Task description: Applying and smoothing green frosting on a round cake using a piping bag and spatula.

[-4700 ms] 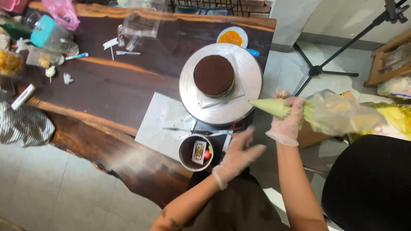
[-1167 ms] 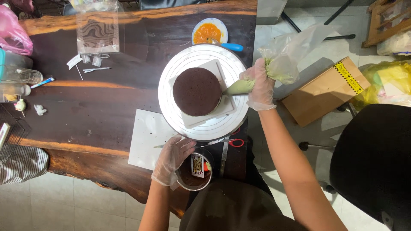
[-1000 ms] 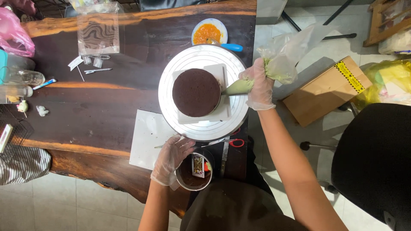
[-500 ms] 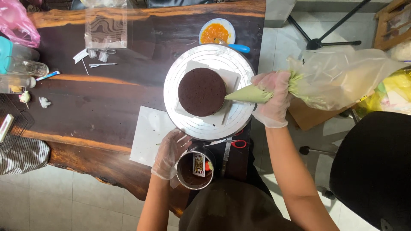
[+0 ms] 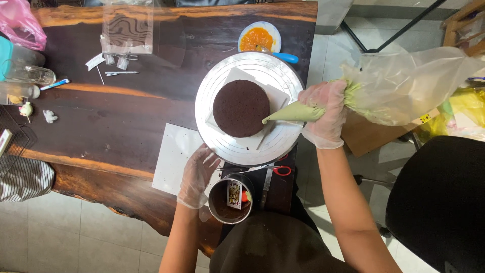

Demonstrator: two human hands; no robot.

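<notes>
Gloved, the left hand (image 5: 198, 174) has settled with fingers spread on the near rim of the turntable (image 5: 228, 146), resting flat and clasping nothing, beside the round tin (image 5: 231, 198) on the desk (image 5: 101, 108). Since a moment ago the piping bag (image 5: 298, 112) has swung lower, so its tip now meets the right edge of the dark cake (image 5: 241, 107). The right hand (image 5: 325, 114) is clenched around the bag's neck.
</notes>
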